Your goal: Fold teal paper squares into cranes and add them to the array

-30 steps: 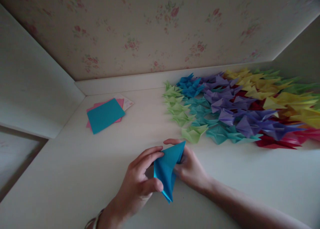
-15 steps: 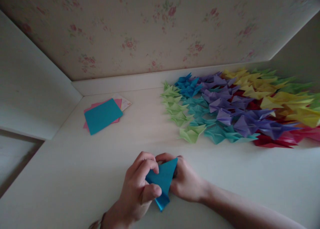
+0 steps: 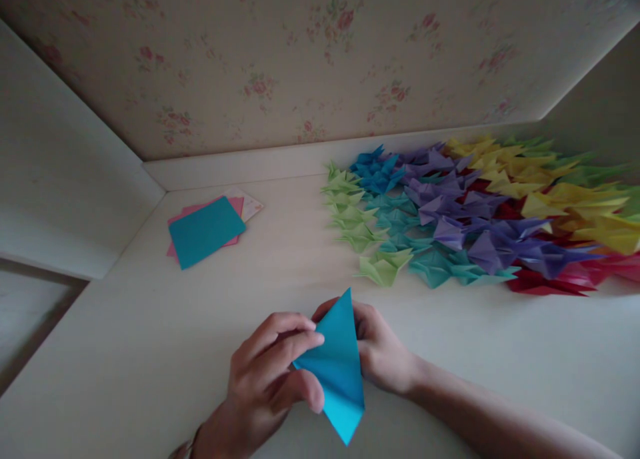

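Observation:
A folded sheet of blue origami paper (image 3: 336,362) is held up off the white desk between both hands, one pointed corner up and another pointing down toward me. My left hand (image 3: 273,372) grips its left edge, with fingers on the near face and the thumb lower down. Behind the right side of the paper, my right hand (image 3: 380,345) is closed around the far layers; most of its fingers are hidden by the sheet.
At the right lies a large spread of folded paper cranes, with light green cranes (image 3: 384,267), purple cranes (image 3: 493,251) and yellow cranes (image 3: 575,205) among them. A teal sheet (image 3: 206,233) tops a small paper stack at the left. The desk (image 3: 125,352) meets a flowered wall (image 3: 280,52).
The blue paper dipped toward me and bent, then came up flatter with more of its face showing. My left hand has shifted slightly left and its fingers have straightened.

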The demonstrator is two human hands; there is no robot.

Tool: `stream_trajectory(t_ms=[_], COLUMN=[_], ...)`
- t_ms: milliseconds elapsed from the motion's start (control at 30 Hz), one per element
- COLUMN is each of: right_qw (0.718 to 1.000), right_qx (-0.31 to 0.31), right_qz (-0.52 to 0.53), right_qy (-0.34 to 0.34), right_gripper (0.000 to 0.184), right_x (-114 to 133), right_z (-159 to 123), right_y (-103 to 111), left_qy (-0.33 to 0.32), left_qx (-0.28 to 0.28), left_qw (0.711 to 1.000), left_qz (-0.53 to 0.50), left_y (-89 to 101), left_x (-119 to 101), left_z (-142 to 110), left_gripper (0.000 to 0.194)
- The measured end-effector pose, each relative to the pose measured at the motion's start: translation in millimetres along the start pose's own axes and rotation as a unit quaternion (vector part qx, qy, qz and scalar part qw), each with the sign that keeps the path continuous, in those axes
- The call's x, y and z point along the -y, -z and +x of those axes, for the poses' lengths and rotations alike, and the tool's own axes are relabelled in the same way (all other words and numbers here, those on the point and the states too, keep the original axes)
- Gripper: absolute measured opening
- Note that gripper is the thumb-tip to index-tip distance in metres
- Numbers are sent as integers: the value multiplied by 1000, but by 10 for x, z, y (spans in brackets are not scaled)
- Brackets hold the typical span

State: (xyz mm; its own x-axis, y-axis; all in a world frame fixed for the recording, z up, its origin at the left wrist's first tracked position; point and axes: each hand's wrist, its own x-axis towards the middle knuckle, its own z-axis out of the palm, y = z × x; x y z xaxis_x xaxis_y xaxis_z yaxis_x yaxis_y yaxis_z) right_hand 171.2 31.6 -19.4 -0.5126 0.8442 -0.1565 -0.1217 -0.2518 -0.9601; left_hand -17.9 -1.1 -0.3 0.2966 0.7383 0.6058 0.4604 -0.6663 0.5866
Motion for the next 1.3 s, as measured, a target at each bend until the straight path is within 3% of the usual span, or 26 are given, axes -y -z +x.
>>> stream_trajectory(t_ms=[167,300,533,667,767,933,1067,1300], right_qw=[997,996,999,996,994,993,997,998], right_qx=[0,-1,35,77,76,50,43,54], right_qz=[78,94,6,-43,-81,-100,-56,-41], right_qy=[0,-8,1,11,18,23,20,8], right_gripper=[12,11,12,12,11,11,14,21], right_x=[25,24,-19,-3,2,15,64,91], right_z=[22,31,13,-12,-29,-14,12,10], right_y=[23,25,-3,-3,2,26,39,43], left_qy=[-18,-2,61,114,137,53,4,-10], left_qx=[56,39,-18,-6,6,-45,5,38], left_qw=[998,999,997,992,988,997,1000,999], left_qz=[-22,-22,37,47,64,46,21,-6], left_y=[45,-1,-105,-120,-137,-112,-51,-31], left_x=[11,13,-4,3,9,-22,-57,-18], left_z=[9,27,36,33,4,-6,-9,-55], left_gripper=[27,32,13,15,9,17,31,28])
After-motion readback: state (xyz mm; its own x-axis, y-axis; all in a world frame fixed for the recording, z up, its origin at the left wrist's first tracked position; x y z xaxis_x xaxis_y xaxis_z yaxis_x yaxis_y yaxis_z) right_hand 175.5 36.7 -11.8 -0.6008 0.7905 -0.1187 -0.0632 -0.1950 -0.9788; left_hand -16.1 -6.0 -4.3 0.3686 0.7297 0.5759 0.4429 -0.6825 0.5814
